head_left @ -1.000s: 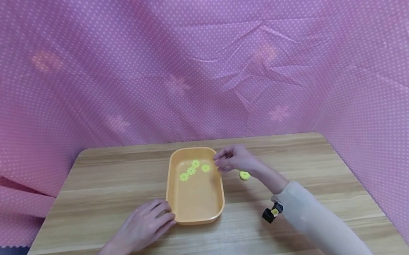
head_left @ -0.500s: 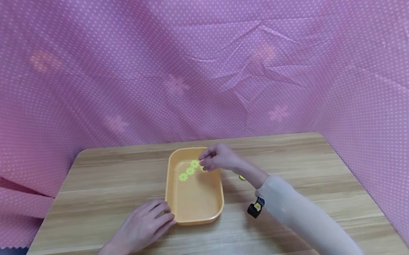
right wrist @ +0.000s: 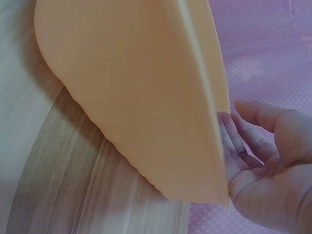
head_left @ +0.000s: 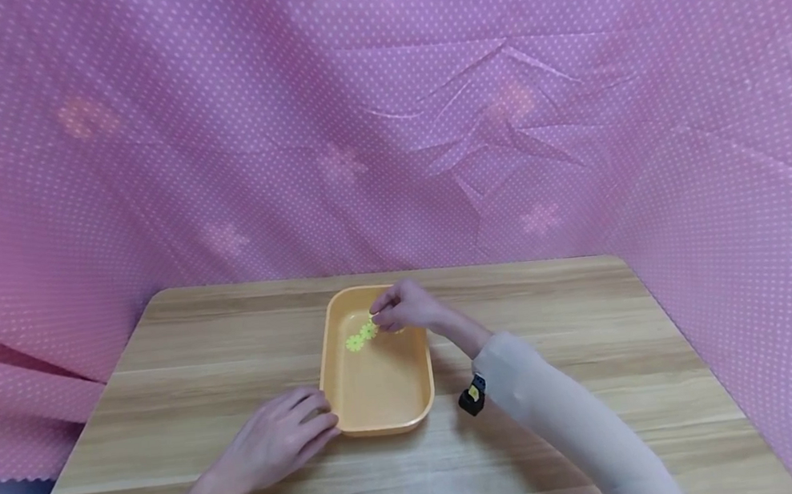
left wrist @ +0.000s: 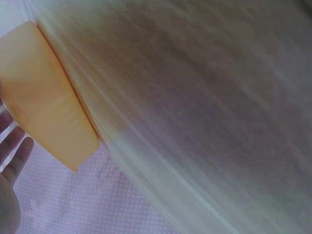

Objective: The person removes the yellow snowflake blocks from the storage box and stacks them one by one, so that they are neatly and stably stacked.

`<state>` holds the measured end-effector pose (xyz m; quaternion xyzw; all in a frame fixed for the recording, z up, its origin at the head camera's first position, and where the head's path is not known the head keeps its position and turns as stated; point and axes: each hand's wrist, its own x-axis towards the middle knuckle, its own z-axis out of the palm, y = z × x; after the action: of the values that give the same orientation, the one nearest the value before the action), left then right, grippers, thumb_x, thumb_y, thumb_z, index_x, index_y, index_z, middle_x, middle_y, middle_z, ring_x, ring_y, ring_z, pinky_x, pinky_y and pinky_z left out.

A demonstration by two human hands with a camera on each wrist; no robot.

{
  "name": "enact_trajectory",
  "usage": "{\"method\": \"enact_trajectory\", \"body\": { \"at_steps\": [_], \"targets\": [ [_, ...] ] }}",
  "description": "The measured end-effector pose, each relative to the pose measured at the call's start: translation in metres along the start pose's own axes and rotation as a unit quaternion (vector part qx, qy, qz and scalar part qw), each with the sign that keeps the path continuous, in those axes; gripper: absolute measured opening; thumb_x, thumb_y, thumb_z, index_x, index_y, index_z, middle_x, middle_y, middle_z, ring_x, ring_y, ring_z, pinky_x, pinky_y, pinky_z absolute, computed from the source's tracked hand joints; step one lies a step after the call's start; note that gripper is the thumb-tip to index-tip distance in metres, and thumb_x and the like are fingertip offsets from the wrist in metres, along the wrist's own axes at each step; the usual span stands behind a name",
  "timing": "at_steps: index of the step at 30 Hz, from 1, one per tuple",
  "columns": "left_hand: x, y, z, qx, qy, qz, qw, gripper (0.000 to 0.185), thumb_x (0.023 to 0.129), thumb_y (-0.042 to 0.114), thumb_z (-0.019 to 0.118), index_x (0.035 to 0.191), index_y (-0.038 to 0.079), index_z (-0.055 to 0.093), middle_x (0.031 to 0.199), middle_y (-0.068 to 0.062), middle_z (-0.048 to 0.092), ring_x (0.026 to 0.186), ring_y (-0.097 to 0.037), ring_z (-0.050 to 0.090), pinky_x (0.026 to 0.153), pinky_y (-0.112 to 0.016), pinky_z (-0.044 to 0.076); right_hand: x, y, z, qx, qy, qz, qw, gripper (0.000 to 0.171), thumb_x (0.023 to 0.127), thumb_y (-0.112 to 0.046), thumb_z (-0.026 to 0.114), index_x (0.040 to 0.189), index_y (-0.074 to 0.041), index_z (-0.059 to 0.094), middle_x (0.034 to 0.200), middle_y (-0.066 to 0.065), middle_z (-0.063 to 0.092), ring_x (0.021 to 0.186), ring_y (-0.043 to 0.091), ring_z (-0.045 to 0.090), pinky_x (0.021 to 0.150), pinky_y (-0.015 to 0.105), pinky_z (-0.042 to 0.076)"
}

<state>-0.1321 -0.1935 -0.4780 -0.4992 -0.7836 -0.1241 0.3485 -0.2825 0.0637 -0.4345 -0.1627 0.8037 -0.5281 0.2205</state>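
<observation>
An orange rectangular tray (head_left: 383, 397) lies on the table, with several small yellow flower-shaped pieces at its far end. Two flower pieces (head_left: 355, 343) show whole; others peek out around my right hand (head_left: 405, 307). That hand reaches over the far right rim, thumb and fingers a little apart, fingertips right at a flower piece. In the right wrist view the tray wall (right wrist: 131, 97) hides the fingertips, and nothing shows between thumb and fingers. My left hand (head_left: 281, 436) rests its fingertips at the near left corner; its fingers (left wrist: 19, 158) lie loosely extended beside the tray.
The wood-grain table (head_left: 217, 338) has rounded far corners. Pink dotted cloth (head_left: 430, 155) hangs behind it and at both sides. A black device (head_left: 471, 396) is strapped at the right sleeve. The right forearm crosses the table beside the tray.
My right hand has moved left from the tray's right rim to over the far flower pieces. The flower piece on the table is now covered by the right arm. The left hand stays put.
</observation>
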Motion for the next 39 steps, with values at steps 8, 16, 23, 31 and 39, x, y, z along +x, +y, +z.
{"method": "enact_trajectory", "body": {
  "at_steps": [8, 16, 23, 31, 39],
  "targets": [
    [-0.001, -0.001, 0.001, -0.002, 0.000, 0.002, 1.0000, 0.015, 0.091, 0.029, 0.064, 0.092, 0.016, 0.072, 0.094, 0.000, 0.067, 0.092, -0.019, 0.064, 0.079, -0.035, 0.058, 0.009, 0.000, 0.004, -0.037, -0.008, -0.002, 0.999, 0.029, 0.088, -0.004, 0.066, 0.113, 0.011, 0.063, 0.103, 0.030, 0.069, 0.095, 0.042, 0.069, 0.086, 0.050, 0.059],
    [0.000, -0.001, 0.000, -0.001, 0.005, 0.005, 1.0000, 0.016, 0.092, 0.029, 0.062, 0.091, 0.015, 0.072, 0.094, 0.000, 0.067, 0.091, -0.019, 0.064, 0.078, -0.035, 0.058, 0.022, 0.002, 0.007, -0.046, -0.012, 0.016, 0.999, 0.030, 0.086, 0.000, 0.067, 0.112, 0.011, 0.063, 0.102, 0.024, 0.071, 0.096, 0.042, 0.069, 0.087, 0.048, 0.059],
    [0.001, 0.000, 0.000, -0.002, 0.004, 0.004, 1.0000, 0.016, 0.092, 0.028, 0.063, 0.090, 0.016, 0.071, 0.093, 0.000, 0.067, 0.091, -0.018, 0.063, 0.081, -0.035, 0.057, 0.026, 0.004, 0.010, -0.078, 0.004, 0.015, 0.997, 0.022, 0.084, 0.000, 0.068, 0.105, 0.008, 0.067, 0.097, 0.022, 0.072, 0.093, 0.042, 0.069, 0.083, 0.045, 0.060],
    [0.000, 0.000, 0.001, -0.001, 0.003, 0.004, 1.0000, 0.015, 0.092, 0.029, 0.063, 0.091, 0.016, 0.071, 0.093, 0.000, 0.067, 0.092, -0.019, 0.064, 0.082, -0.035, 0.057, 0.028, 0.006, 0.010, -0.125, 0.009, 0.011, 0.992, 0.021, 0.085, -0.005, 0.070, 0.104, 0.004, 0.068, 0.096, 0.018, 0.072, 0.092, 0.038, 0.069, 0.080, 0.042, 0.061],
    [0.000, 0.000, 0.000, 0.002, 0.005, 0.002, 1.0000, 0.014, 0.091, 0.028, 0.064, 0.091, 0.017, 0.071, 0.094, 0.000, 0.067, 0.093, -0.019, 0.065, 0.082, -0.036, 0.058, 0.029, 0.005, 0.011, -0.195, 0.021, 0.018, 0.981, 0.020, 0.083, -0.012, 0.074, 0.101, -0.005, 0.071, 0.093, 0.008, 0.073, 0.088, 0.029, 0.071, 0.063, 0.020, 0.056]
  ]
}}
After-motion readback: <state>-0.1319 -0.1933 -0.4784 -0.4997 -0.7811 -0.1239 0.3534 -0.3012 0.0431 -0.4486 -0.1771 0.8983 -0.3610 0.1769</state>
